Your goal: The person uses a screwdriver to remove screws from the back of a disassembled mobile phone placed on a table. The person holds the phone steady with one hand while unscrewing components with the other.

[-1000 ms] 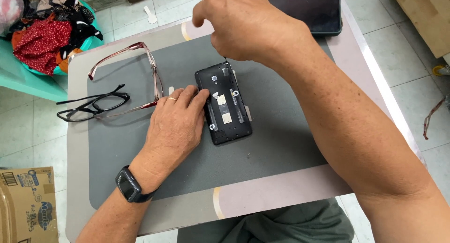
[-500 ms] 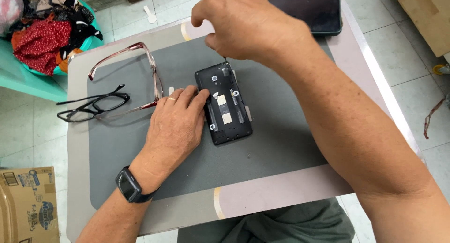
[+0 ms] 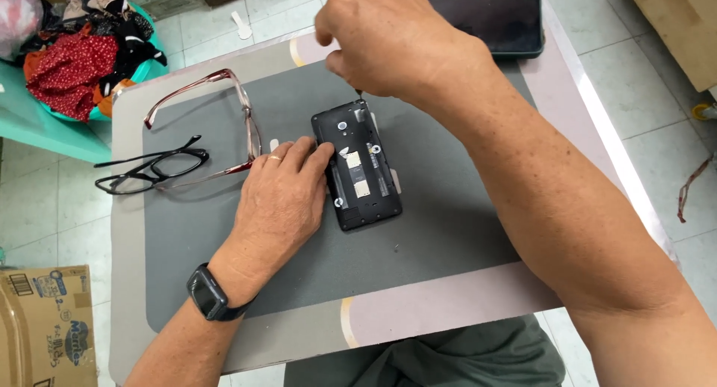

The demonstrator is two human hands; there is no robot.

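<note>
we see black glasses (image 3: pixel 153 168) hanging off the table (image 3: pixel 418 320) edge, left hand (image 3: pixel 280 200) flat, fingers apart, pinning the opened phone (image 3: pixel 357 164) mid-mat. right hand (image 3: pixel 392 39) pinched on a tool; only its tip (image 3: pixel 358 94) shows.

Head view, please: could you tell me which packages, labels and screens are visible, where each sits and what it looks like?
Cardboard box: floor, bottom-left corner; brown, with a blue-and-white printed label.
Dark phone: table's far edge, top centre; flat rectangle, black blank screen, greenish rim.
Opened phone: centre of the grey mat, back cover off, black frame; left hand steadies it, right hand works above its top end. No lit screen.
</note>
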